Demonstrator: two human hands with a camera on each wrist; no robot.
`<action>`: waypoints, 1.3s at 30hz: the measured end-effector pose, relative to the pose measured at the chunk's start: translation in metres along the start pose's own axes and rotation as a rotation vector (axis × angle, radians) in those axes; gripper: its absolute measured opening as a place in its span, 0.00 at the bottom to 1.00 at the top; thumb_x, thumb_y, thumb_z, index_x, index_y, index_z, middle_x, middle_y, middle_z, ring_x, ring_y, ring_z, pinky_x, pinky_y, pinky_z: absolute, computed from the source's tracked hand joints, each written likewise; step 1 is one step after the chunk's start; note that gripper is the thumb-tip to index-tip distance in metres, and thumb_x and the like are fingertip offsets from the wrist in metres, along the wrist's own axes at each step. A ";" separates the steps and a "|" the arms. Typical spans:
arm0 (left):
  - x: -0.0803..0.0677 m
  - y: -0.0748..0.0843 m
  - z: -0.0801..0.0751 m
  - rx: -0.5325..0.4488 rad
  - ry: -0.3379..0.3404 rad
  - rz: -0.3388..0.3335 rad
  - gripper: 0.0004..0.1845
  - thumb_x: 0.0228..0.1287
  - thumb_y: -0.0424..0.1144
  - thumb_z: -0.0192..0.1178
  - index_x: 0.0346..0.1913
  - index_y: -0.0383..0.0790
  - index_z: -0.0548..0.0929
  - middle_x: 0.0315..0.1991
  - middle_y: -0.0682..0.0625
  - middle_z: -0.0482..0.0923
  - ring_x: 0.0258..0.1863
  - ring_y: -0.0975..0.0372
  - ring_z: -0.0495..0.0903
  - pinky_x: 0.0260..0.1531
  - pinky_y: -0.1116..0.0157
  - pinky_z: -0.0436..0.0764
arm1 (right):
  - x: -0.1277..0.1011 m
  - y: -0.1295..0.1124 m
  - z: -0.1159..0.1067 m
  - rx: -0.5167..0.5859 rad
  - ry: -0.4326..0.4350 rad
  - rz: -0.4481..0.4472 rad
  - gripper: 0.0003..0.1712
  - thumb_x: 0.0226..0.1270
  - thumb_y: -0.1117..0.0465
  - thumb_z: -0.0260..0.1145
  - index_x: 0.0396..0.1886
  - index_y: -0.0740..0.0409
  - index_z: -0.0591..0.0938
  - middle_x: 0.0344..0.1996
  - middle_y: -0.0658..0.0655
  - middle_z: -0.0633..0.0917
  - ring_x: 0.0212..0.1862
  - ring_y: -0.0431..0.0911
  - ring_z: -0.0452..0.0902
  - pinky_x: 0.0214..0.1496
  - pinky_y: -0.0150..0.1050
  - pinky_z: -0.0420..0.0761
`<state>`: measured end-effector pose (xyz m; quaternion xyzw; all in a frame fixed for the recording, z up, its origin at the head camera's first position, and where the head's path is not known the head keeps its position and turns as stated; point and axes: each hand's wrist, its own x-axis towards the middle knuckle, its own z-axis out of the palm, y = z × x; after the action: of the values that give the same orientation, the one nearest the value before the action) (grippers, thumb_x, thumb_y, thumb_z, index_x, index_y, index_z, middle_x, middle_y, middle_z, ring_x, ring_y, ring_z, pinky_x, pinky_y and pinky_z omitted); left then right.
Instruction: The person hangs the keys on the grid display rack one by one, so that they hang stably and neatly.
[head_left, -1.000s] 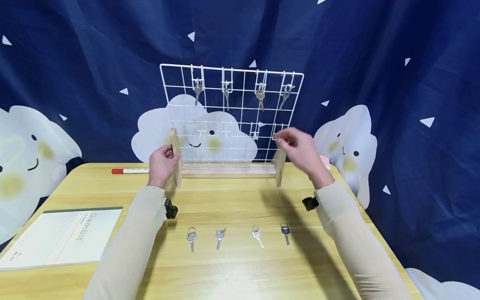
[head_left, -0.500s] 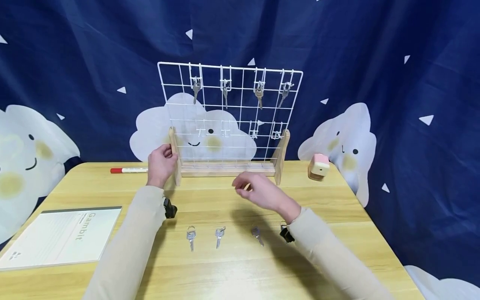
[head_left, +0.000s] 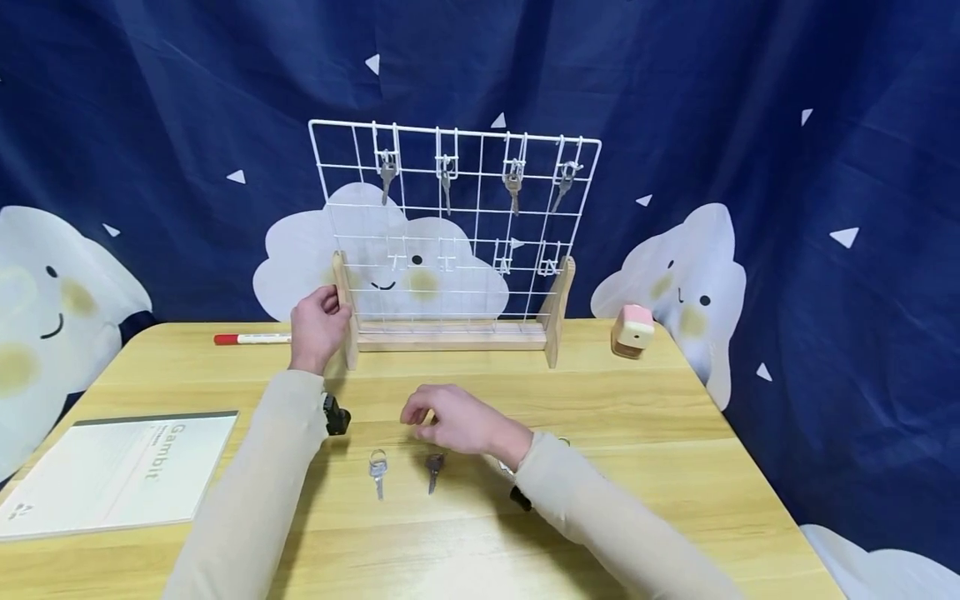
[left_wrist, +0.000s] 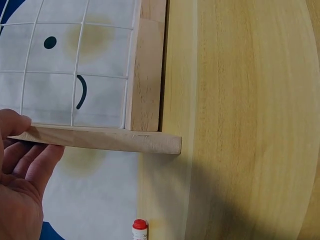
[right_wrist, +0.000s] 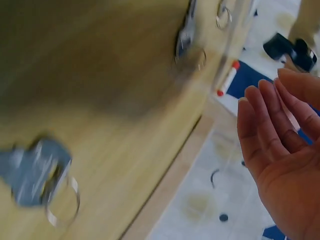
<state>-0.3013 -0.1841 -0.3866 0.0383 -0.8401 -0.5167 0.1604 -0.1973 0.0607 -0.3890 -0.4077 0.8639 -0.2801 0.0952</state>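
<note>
At the far left of the pale wood-grain table [head_left: 405,550] lies a white notebook [head_left: 120,471] lettered "Gambit", and beyond it a slim white marker with a red cap [head_left: 262,339]. Next comes my left hand [head_left: 315,327], clamped on the left upright [left_wrist: 115,140] of the rack, thumb on one face and fingers on the other. The rack's white wire grid [head_left: 477,173] leans back above a light wooden base, and four metal keys hang from hooks along its upper part: one at the left [head_left: 387,175], two near the middle [head_left: 446,185] [head_left: 513,185], one at the right [head_left: 565,185]. Below them sits a second row of white wire hooks. In front of the rack, more keys lie in a row on the table: a silver key with a ring [head_left: 378,471], then a shaded key [head_left: 434,471]. My right hand [head_left: 461,417] hovers just past that one, thumb and index finger apart, the other fingers loosely bent. A third key [head_left: 506,468] peeks from under my wrist; beside my cream sleeve I see only a ring [head_left: 564,441]. Farthest right stands a small pink-and-cream block [head_left: 632,331].
</note>
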 end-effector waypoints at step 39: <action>0.002 -0.006 0.000 0.052 0.019 0.025 0.24 0.69 0.33 0.54 0.66 0.28 0.72 0.58 0.34 0.76 0.58 0.49 0.77 0.58 0.59 0.77 | 0.042 -0.013 0.052 -0.272 -0.220 -0.055 0.13 0.58 0.72 0.68 0.35 0.48 0.86 0.33 0.40 0.80 0.37 0.31 0.74 0.43 0.18 0.73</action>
<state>-0.3035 -0.1868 -0.3912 0.0370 -0.8520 -0.4924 0.1738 -0.1955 0.0015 -0.4215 -0.4686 0.8666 -0.1170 0.1254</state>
